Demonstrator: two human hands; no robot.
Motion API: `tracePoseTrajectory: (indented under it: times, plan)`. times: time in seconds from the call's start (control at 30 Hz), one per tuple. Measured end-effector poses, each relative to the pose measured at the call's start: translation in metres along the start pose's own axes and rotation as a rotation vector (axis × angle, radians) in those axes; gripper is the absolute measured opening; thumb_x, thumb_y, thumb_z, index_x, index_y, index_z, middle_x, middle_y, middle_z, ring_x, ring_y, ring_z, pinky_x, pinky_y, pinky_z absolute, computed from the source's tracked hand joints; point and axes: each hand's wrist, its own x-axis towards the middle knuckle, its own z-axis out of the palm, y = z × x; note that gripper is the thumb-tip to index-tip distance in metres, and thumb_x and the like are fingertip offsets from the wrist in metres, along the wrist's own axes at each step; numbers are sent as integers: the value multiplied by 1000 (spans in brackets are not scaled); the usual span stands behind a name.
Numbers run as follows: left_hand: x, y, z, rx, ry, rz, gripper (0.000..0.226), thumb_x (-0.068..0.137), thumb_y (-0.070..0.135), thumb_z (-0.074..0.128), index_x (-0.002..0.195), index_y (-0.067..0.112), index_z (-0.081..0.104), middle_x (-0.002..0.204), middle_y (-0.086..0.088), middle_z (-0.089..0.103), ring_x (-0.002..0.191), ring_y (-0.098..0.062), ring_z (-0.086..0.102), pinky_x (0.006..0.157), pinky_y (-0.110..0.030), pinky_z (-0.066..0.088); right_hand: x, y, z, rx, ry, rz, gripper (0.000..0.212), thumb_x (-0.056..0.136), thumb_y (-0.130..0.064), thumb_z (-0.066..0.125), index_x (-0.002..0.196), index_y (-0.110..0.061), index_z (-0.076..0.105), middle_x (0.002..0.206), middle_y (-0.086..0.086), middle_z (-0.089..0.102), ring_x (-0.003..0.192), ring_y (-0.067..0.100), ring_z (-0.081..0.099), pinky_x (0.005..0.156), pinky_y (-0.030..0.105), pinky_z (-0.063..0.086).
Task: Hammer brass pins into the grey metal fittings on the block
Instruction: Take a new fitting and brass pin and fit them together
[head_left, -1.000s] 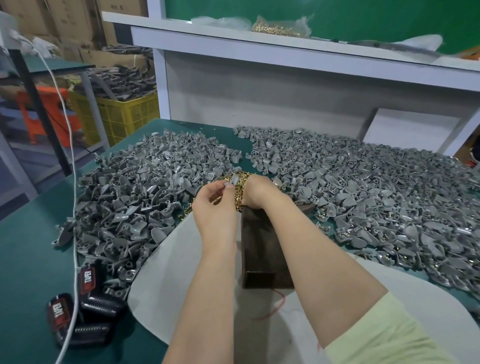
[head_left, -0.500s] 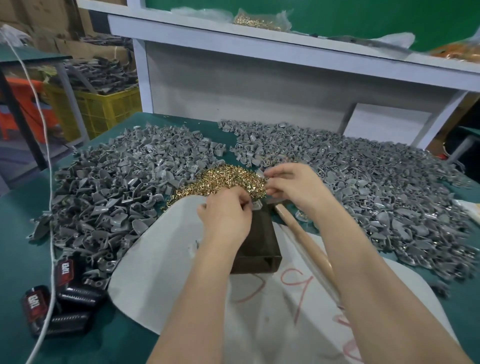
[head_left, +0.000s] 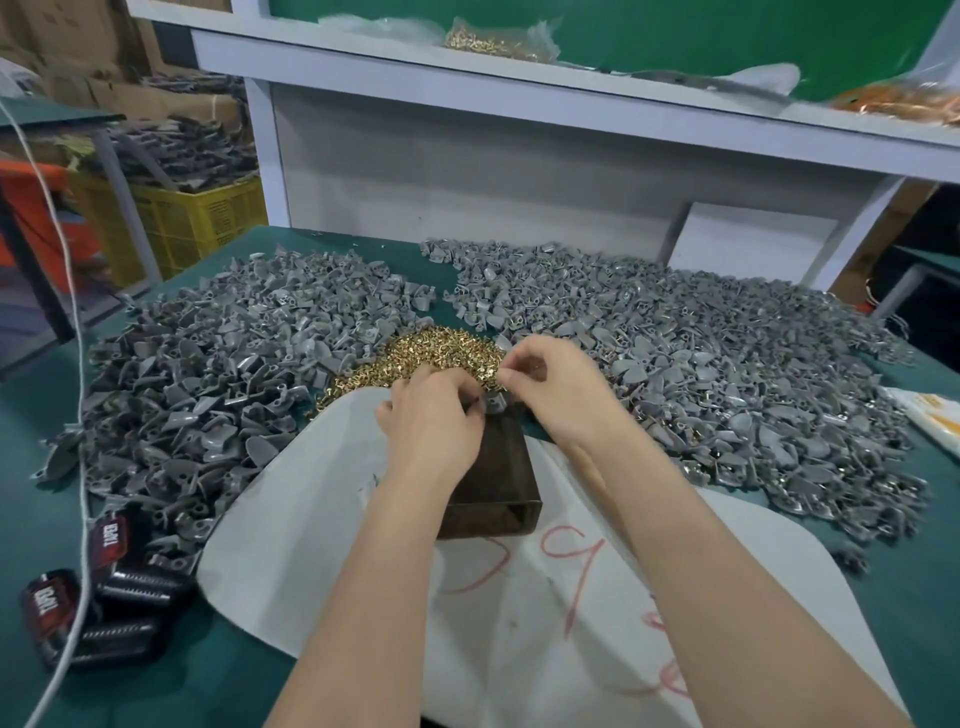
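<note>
A dark brown hollow block (head_left: 501, 483) lies on a white sheet (head_left: 519, 613) in the middle of the table. A grey metal fitting (head_left: 493, 403) sits on the block's far end. My left hand (head_left: 431, 423) curls over that end and holds the fitting from the left. Just right of it, my right hand (head_left: 558, 389) pinches something small with thumb and fingertips, apparently a brass pin, right above the fitting. A heap of brass pins (head_left: 431, 356) lies just beyond both hands. No hammer shows.
Grey fittings lie in big piles left (head_left: 208, 374) and right (head_left: 727, 374) of the block. Black-and-red items (head_left: 104, 592) and a white cable (head_left: 78, 426) are at the near left. A white shelf (head_left: 519, 93) with bagged pins runs behind; a yellow crate (head_left: 202, 223) stands beyond the table.
My right hand has come in from the pin heap to just above the fitting. My left hand stays on the block's far end. The hammer handle seen earlier is now hidden.
</note>
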Motion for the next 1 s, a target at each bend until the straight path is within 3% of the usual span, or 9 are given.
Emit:
tracePoseTrajectory:
  times: [0.2, 0.33, 0.57, 0.77, 1.0]
  plan:
    - [0, 0, 1, -2, 20, 4, 12, 92, 26, 57, 97, 28, 68, 113, 0, 54, 115, -27, 44, 89, -37, 32, -4, 8, 15, -143, -41, -26, 8, 89, -19, 60, 82, -23, 59, 72, -14, 55, 68, 2, 48, 61, 18, 35]
    - [1, -1, 1, 20, 22, 6, 14, 93, 26, 57, 101, 27, 69, 116, 0, 55, 116, -27, 42, 90, -37, 32, -1, 4, 11, -231, -63, -59, 7, 88, -15, 59, 84, -17, 65, 77, -6, 57, 74, 11, 50, 67, 23, 36]
    - [1, -1, 1, 6, 34, 17, 13, 93, 25, 57, 97, 25, 69, 114, 0, 57, 115, -27, 44, 86, -35, 32, -6, 7, 16, -220, -2, -84, 6, 88, -17, 59, 85, -22, 60, 84, -7, 51, 73, 6, 44, 63, 19, 29]
    - [1, -1, 2, 19, 39, 33, 13, 93, 26, 58, 99, 24, 69, 112, 1, 57, 112, -27, 46, 81, -33, 30, -2, 1, 14, -280, -41, -61, 5, 89, -16, 58, 90, -15, 62, 87, -3, 55, 84, 14, 48, 75, 23, 35]
    - [2, -1, 3, 41, 51, 58, 13, 93, 23, 57, 99, 23, 69, 105, 3, 55, 108, -26, 47, 77, -31, 29, -4, -6, 12, -358, -68, -82, 2, 90, -16, 56, 90, -16, 58, 89, 0, 54, 88, 20, 51, 76, 30, 41]
